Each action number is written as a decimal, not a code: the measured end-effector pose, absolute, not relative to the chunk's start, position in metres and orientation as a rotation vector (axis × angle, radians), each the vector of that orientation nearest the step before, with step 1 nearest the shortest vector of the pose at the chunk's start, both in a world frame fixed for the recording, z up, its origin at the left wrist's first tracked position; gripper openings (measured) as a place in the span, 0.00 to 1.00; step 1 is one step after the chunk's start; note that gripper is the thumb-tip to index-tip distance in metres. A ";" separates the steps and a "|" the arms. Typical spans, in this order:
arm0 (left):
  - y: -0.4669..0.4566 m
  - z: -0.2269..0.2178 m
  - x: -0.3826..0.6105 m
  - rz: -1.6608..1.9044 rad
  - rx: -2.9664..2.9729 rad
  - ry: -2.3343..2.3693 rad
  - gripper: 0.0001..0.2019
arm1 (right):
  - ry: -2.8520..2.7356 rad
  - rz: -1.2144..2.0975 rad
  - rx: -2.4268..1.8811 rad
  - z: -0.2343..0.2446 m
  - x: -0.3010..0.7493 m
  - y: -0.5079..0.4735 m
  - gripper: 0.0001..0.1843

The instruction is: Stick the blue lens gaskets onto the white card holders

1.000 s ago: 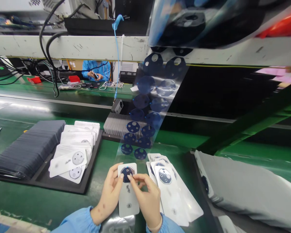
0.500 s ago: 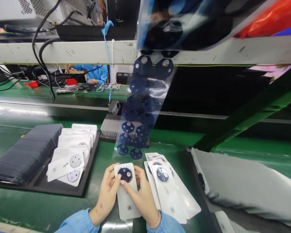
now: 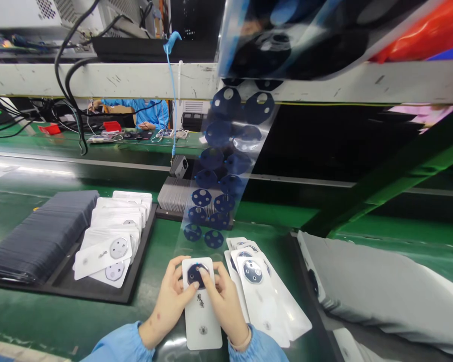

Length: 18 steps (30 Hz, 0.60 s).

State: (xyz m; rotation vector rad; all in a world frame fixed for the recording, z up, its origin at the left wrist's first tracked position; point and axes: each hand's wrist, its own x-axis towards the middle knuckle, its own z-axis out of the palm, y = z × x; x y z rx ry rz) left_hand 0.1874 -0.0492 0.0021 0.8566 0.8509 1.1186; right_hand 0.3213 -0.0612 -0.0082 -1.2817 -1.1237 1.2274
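Between my two hands is a white phone back panel (image 3: 203, 322) with a dark octagonal camera-area sticker (image 3: 194, 271) near its top. My left hand (image 3: 171, 299) grips the panel's left edge, its thumb at the sticker's lower edge. On the opposite edge my right hand (image 3: 223, 301) wraps its fingers, and its thumb lies on the sticker's right part. Just right of it a fanned pile of white panels with dark stickers (image 3: 266, 311) lies on the green bench. A clear strip of dark octagonal stickers (image 3: 213, 239) hangs down behind my hands.
At left, a black tray (image 3: 124, 294) holds white panels (image 3: 101, 251) and a row of dark sheets (image 3: 41, 241). Grey-covered panels (image 3: 377, 281) fill a tray at right. A shelf beam (image 3: 136, 80) crosses above, with hanging cables. A person in blue (image 3: 153, 114) sits across the bench.
The panel has shifted slightly down and right. My right thumb has moved up onto the sticker, and my left thumb has slid to its lower edge. Dark print below the sticker is now uncovered.
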 end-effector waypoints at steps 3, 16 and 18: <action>-0.051 0.003 0.188 1.081 0.887 0.841 0.22 | -1.175 1.152 -1.317 -0.005 0.321 -0.060 0.14; -0.047 0.005 0.185 1.046 0.827 0.723 0.26 | -1.065 1.265 -1.200 -0.002 0.326 -0.058 0.15; -0.045 0.005 0.184 1.045 0.800 0.722 0.26 | -1.030 1.323 -1.181 -0.002 0.326 -0.059 0.15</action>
